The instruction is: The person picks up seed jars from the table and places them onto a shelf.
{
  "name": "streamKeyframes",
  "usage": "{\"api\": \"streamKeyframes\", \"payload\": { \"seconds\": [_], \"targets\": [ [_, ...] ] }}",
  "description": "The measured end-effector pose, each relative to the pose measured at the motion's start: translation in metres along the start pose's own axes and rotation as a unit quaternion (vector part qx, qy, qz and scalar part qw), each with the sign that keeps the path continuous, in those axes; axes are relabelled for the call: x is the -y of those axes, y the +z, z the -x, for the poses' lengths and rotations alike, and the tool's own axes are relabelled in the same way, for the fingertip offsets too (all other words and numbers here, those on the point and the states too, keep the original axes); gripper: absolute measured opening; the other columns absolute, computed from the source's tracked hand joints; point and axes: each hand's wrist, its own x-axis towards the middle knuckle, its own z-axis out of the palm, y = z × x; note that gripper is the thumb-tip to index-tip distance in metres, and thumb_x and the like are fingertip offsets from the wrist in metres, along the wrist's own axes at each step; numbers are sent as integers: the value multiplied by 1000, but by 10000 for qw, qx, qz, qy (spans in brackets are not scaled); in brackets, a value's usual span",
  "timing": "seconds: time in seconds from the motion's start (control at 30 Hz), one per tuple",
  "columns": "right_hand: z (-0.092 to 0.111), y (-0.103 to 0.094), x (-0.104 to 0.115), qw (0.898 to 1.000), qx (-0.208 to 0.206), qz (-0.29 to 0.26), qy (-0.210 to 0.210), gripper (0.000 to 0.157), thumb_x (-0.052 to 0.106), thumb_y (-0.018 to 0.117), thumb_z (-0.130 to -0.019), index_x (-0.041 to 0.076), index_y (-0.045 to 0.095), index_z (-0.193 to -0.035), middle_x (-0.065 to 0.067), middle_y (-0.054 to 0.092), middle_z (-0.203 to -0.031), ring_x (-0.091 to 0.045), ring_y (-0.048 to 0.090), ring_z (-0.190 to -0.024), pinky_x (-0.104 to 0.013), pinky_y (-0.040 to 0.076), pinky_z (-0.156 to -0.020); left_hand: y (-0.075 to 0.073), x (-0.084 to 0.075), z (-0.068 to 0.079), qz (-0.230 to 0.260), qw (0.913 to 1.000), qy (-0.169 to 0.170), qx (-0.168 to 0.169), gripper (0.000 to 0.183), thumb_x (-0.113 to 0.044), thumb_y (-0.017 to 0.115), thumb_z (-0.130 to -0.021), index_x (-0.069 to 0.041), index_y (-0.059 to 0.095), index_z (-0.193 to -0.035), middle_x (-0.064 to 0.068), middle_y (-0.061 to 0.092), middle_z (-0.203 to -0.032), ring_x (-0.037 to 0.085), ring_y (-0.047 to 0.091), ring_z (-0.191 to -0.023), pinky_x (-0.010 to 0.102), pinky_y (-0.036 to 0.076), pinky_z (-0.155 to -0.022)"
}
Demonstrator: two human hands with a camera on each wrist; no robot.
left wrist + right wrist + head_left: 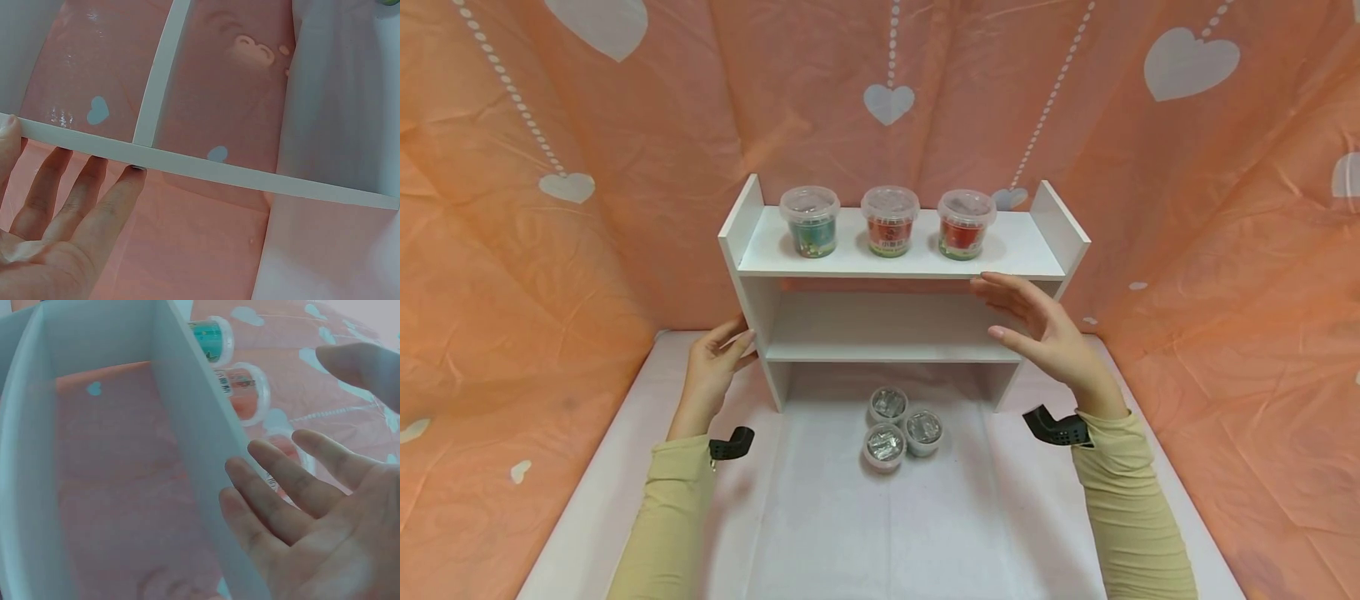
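Three silver-topped plastic tubs [885, 444], round and crinkly, clustered on the white tabletop [880, 533]. The left hand [711, 367], fingers released, touched the straight side edge of the open-fronted white shelf unit [895, 327]; the right hand [1051, 333], fingers loose, hung near its top. There, three clear-lidded tubs [891, 221] stood with gaps between, before creased orange cloth [662, 167].

Tubs [890, 232] atop rack [895, 327], other tubs [923, 427] at foot

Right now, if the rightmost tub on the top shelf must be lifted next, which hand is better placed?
Probably the right hand: it holds nothing and is nearer that rightmost tub. The left hand is at the shelf unit's opposite side, fingers at its side panel.
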Motion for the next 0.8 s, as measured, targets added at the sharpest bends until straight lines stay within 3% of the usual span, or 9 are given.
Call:
{"api": "streamKeyframes", "payload": {
  "seconds": [0.4,0.6,0.8],
  "targets": [
    [13,15,-21,9991,275,-152,274,60,-11,61,-88,-3,37,-142,-15,47,-139,-33,40,-130,-43,33,-108,1,0,1,-11,10000,18,-21,48,-11,61,-95,7,47,-136,7,54,-126,12,58,-109,47,46,-91],
    [20,20,-32,9984,432,-169,312,59,-10,61,-88,-3,37,-142,-15,45,-140,-34,39,-131,-41,33,-109,1,0,1,-82,10000,-34,-24,48,-13,61,-95,6,47,-137,9,53,-128,13,57,-111,50,44,-92],
    [27,27,-47,9975,529,-361,301,62,-10,64,-86,-2,38,-142,-25,42,-139,-33,40,-131,-43,31,-110,1,0,1,-98,9999,-94,-49,49,-14,61,-95,6,47,-137,9,53,-129,13,56,-111,49,45,-92]
  ]
}}
